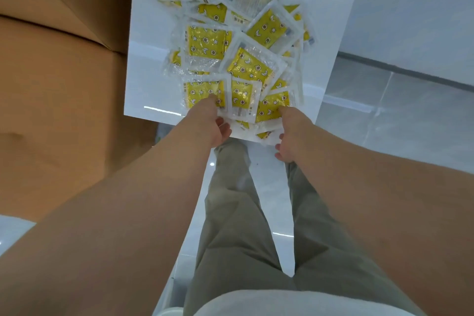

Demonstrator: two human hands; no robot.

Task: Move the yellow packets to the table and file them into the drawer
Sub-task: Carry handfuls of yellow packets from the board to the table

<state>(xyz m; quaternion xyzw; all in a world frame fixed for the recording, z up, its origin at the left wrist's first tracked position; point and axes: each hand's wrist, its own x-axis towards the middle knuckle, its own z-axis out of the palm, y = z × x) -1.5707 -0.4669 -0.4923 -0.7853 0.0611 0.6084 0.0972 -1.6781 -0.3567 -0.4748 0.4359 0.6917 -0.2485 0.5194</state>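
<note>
A heap of yellow packets (209, 42), clear-wrapped and printed with stars and moons, lies on a flat white board (146, 72). A few packets at the far end show their pale backs. My left hand (214, 123) grips the board's near edge, thumb pressed on a yellow packet, fingers curled underneath. My right hand (289, 133) grips the same edge a little to the right, thumb on another packet, fingers under the board. No drawer is in view.
Large brown cardboard boxes (59, 84) stand close on the left, touching the board's left side. Glossy pale floor tiles (410, 123) spread to the right and below. My legs in olive trousers (238, 213) are under the board's near edge.
</note>
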